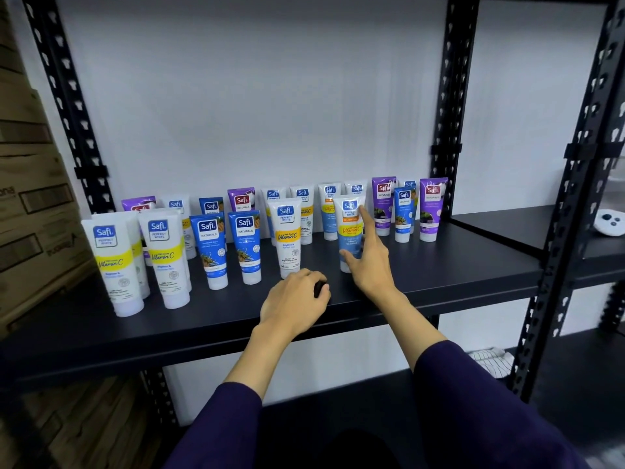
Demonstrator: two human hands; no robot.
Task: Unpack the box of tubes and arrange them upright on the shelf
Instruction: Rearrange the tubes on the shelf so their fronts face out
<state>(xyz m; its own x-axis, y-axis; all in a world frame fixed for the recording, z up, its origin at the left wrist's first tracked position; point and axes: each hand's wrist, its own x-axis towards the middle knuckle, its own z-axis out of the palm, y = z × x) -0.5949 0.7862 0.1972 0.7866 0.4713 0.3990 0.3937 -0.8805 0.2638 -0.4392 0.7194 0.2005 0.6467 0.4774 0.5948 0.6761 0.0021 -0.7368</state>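
Several white, blue and purple tubes stand cap-down in two rows on the black shelf [439, 265]. My right hand [370, 262] is spread against a white-and-blue tube with an orange band [350, 228] in the front row; its forefinger lies up the tube's right side and the thumb touches low on the front. My left hand [294, 301] rests on the shelf just in front of a white tube with a yellow band [287, 236], its fingers curled over a small dark object I cannot identify. No box is in view.
Stacked cardboard boxes [37, 211] stand at the left of the rack. Black perforated uprights [446, 106] frame the bay. On the neighbouring shelf at the right lies a white controller [610, 224]. A striped cloth [490, 360] lies on the lower shelf.
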